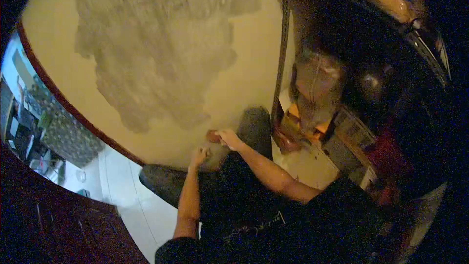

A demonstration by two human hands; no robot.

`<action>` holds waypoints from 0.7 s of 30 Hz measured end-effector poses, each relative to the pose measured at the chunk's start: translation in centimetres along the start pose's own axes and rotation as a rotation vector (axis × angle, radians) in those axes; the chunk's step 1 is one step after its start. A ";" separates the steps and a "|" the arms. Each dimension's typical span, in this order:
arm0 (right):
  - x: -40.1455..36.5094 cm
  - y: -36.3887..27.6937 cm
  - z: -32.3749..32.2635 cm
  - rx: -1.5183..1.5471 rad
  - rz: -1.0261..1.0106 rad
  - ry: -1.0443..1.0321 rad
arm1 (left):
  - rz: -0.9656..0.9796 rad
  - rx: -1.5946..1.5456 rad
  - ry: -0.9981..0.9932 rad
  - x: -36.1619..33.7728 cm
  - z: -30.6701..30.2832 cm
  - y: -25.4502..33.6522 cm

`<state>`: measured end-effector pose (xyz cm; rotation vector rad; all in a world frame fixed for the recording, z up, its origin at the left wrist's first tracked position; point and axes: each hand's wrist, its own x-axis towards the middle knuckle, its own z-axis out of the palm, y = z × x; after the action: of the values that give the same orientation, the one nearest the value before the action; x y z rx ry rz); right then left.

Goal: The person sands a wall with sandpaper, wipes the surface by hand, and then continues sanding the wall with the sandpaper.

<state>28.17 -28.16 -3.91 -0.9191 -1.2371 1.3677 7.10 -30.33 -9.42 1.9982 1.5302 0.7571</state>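
Observation:
A pale yellow wall with a large, uneven grey patch rises in front of me. Near the foot of it, my right hand grips a small reddish-brown block, held close to the wall below the patch's lower edge. My left hand is beside it, lower and to the left, its fingers curled closed. What the left fingers hold, if anything, is hidden. My dark-clothed knees are bent on either side of my hands.
A dark red-brown trim borders the wall's left side. Beyond it are a white tiled floor and a lit room. To my right stand a cluttered heap with a plastic-looking bag and boxes. A dark red-brown panelled door fills the lower left.

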 end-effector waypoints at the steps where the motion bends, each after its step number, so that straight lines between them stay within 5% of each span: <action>1: 0.5 0.2 1.1 -0.014 -0.046 -0.005 | 0.034 -0.057 0.203 -0.8 -0.7 0.3; 4: 0.1 -0.2 1.8 0.042 -0.191 -0.076 | -0.028 -0.078 0.218 -1.7 -2.9 2.9; 6: 0.2 -3.2 1.6 0.099 0.264 0.078 | -0.125 0.068 0.261 -1.1 -2.4 2.4; 8: 0.9 -5.7 2.3 -0.342 -0.403 0.346 | -0.095 0.051 0.407 0.1 -3.8 3.9; 10: 2.1 -6.6 -0.4 -0.849 -0.329 0.575 | -0.066 0.004 0.615 0.3 -4.0 5.8; 12: 0.7 -13.8 0.0 -0.862 -0.310 0.742 | -0.084 0.131 0.749 0.5 -4.4 7.1; 14: 3.3 -15.8 -1.2 -0.798 -0.608 0.800 | -0.092 0.288 0.827 1.1 -5.2 8.0; 16: 8.6 -15.5 -2.5 -0.868 -0.726 0.887 | -0.100 0.315 1.044 1.2 -6.5 8.2; 21: 10.4 -14.0 2.1 -0.936 -0.795 0.786 | -0.156 0.426 1.097 0.3 -9.3 5.8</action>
<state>26.99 -19.19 11.21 -1.2061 -1.3412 -0.2774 4.72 -30.86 1.26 1.7285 2.5767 1.7444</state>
